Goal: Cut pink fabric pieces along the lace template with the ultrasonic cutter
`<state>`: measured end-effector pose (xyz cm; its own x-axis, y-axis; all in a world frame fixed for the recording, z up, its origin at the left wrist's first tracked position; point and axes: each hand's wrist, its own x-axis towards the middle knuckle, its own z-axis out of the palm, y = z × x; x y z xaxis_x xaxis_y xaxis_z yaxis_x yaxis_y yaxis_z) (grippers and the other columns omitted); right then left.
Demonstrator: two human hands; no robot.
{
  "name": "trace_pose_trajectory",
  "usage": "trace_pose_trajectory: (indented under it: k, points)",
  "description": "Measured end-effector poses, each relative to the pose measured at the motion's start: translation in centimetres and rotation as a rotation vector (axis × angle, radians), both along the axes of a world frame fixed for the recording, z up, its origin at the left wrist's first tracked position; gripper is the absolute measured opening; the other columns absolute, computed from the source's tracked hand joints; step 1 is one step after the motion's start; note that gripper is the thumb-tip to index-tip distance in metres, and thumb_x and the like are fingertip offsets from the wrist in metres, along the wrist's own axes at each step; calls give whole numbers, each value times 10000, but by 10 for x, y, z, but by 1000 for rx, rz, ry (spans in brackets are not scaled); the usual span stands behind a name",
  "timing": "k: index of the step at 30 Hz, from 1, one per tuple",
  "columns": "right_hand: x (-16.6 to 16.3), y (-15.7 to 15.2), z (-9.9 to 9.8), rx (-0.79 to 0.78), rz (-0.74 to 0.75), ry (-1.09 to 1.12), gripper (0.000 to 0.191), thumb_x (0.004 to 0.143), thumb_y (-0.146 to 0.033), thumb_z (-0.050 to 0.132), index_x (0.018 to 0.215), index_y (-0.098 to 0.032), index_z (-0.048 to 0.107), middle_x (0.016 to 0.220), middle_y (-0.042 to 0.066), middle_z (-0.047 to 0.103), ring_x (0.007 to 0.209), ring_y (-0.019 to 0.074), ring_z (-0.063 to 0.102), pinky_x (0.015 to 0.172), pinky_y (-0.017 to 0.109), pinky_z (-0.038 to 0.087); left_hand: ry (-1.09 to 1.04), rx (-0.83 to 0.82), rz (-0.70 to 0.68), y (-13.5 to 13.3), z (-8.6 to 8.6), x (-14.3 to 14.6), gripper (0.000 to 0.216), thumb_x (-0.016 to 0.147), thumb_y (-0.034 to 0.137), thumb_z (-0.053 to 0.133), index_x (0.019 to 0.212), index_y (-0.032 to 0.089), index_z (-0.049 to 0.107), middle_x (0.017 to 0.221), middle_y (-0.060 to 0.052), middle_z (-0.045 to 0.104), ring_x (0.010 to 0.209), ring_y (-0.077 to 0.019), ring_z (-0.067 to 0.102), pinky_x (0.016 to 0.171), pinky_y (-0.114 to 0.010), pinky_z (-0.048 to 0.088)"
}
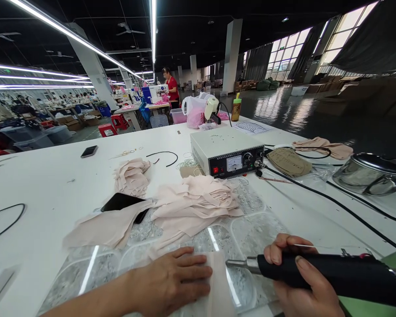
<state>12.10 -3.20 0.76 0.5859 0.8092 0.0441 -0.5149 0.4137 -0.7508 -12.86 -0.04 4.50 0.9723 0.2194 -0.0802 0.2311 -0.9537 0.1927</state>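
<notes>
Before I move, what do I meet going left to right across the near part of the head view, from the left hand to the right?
Left hand → pale fabric strip → metal tool tip → right hand.

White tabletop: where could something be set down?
The white tabletop is nearly bare between the far-left curved black cable and the pale pink fabric strip; more narrowly, between the right hand and the thick black cable. Crowded: around the light-grey metal box, by looped pale cord and the pink fabric pile.
</notes>
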Motion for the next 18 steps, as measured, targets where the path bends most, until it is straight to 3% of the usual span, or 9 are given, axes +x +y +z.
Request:
trace_pose_trajectory:
  k: [7, 12, 15, 18]
  points:
    - [-3, 3, 7, 29, -14, 7, 143, 585, -283, 629, 699, -196, 629, 666, -7, 552, 431, 104, 487, 441, 284, 443, -79, -16, 10, 0, -3, -1, 257, 1012, 214, 388, 1194, 166, 562, 1322, -80, 582, 1262, -241, 502, 1128, -393, 306]
    - [-8, 5, 2, 68, -2, 19, 132, 612, -275, 644, 720, -201, 627, 699, -13, 552, 460, 100, 506, 451, 268, 442, -129, -86, 22, 0, -8, -1, 244, 981, 219, 457, 1205, 172, 541, 1308, -84, 586, 1259, -247, 504, 1119, -396, 319]
    - [-11, 4, -3, 90, 29, -12, 133, 659, -298, 629, 753, -204, 630, 711, -12, 550, 473, 100, 516, 471, 273, 448, -202, -125, 41, 1, -10, 4, 239, 961, 191, 459, 1187, 168, 532, 1280, -93, 603, 1178, -230, 563, 1055, -357, 392]
    - [-12, 3, -5, 113, 53, -44, 121, 687, -295, 615, 764, -203, 632, 705, -6, 546, 476, 106, 521, 474, 279, 449, -245, -65, 66, 3, -15, 12, 154, 927, 165, 451, 1030, 159, 565, 1323, -118, 571, 1031, -227, 625, 926, -352, 470]
